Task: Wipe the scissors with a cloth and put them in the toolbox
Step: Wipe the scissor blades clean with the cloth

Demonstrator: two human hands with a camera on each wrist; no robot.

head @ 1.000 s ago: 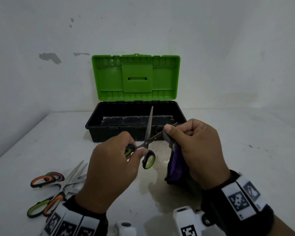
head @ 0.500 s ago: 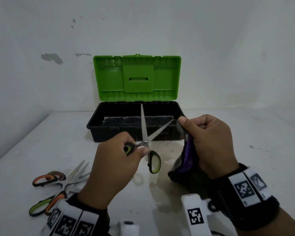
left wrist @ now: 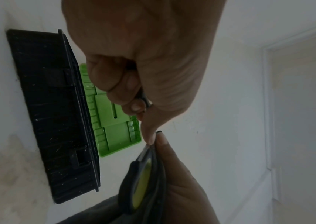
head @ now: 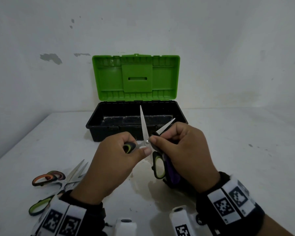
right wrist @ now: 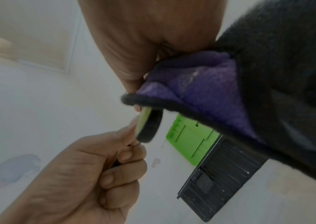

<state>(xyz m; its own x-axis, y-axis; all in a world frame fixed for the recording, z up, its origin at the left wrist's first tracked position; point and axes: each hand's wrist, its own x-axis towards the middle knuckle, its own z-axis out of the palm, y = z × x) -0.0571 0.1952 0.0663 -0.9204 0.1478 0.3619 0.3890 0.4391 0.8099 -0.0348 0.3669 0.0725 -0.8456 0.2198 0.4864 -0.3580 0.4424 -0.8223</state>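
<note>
More scissors lie at the bench's left; the open toolbox stands behind. The left hand grips one handle of the opened scissors — the right hand pinches the cloth around one blade.

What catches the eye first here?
The toolbox at the back of the table, its bright green lid standing open. In front, the left hand holds open scissors while the right hand pinches a dark cloth on one blade.
</note>
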